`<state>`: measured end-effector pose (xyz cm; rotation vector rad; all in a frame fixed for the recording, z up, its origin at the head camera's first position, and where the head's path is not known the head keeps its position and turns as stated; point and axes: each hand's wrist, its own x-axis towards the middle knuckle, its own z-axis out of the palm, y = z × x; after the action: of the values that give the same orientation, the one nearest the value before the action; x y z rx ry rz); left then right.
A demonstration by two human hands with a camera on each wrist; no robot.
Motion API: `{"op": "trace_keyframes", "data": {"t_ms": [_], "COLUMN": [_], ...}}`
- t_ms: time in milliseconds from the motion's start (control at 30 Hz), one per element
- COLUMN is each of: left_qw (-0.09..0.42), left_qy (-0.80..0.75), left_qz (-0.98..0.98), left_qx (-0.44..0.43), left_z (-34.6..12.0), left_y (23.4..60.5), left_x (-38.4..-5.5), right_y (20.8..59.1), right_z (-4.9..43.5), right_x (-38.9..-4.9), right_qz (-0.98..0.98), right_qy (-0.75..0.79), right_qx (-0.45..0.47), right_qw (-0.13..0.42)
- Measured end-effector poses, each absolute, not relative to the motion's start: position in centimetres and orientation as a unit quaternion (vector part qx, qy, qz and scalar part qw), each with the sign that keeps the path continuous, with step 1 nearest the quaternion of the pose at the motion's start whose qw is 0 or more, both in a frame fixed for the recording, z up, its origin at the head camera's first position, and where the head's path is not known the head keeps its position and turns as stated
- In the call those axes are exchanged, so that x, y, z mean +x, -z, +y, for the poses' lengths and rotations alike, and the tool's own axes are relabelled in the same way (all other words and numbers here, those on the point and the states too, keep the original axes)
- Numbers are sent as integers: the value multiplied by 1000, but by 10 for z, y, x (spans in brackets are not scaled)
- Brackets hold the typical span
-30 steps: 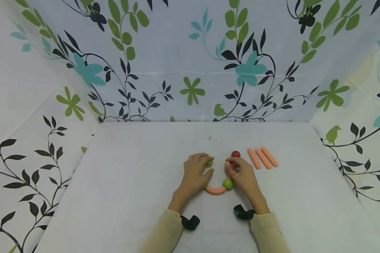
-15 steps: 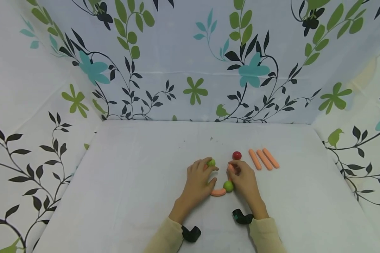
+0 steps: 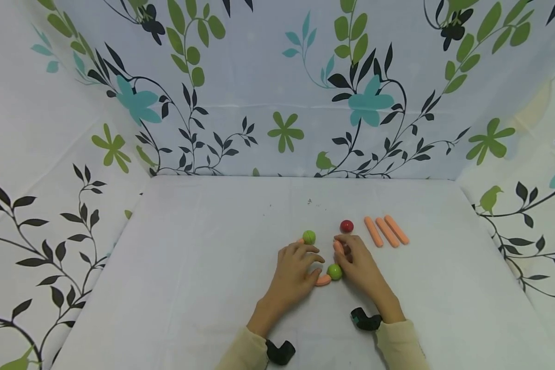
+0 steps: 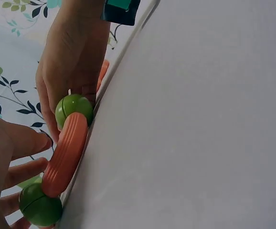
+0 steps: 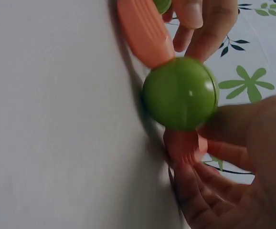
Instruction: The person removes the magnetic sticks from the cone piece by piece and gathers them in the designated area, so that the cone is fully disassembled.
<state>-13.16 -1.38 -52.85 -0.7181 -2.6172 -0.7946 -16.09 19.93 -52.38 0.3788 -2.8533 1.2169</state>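
My right hand (image 3: 363,262) pinches an orange toy sausage (image 3: 338,247) between thumb and fingers. A round green toy fruit (image 3: 335,272) sits at that sausage's near end. From it a curved, ridged sausage (image 4: 66,155) leads left to a second seamed green toy fruit (image 4: 40,205), which my left hand hides in the head view. My left hand (image 3: 298,270) lies over the left side of the arrangement, fingers spread and slightly bent, thumb close to the curved sausage. Beyond its fingertips stands another green toy fruit (image 3: 309,237), with a sausage end (image 3: 300,240) beside it.
A red round toy fruit (image 3: 347,226) stands just beyond my right hand. Farther right, three toy sausages (image 3: 387,232) lie side by side at a slant. The white-covered table (image 3: 203,267) meets a leaf-patterned cloth (image 3: 240,103) at the back.
My left hand has drawn back toward me and a little to the right, uncovering the far-left green toy fruit. My right hand keeps hold of its sausage. The head view has shifted slightly.
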Motion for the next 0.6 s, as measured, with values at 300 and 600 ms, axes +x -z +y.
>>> {"op": "trace_keyframes", "data": {"t_ms": [300, 600], "left_qw": [119, 127], "left_qy": [226, 206], "left_qz": [-929, -935], "left_qx": [-267, -260], "left_z": [-4, 0], "left_y": [533, 530], "left_x": [-130, -129], "right_y": [529, 531], "right_z": [221, 226], "right_x": [-155, -151], "right_qz": [-874, -870], "right_qy": [-406, -385], "right_qx": [263, 300], "right_qw": [54, 69]}}
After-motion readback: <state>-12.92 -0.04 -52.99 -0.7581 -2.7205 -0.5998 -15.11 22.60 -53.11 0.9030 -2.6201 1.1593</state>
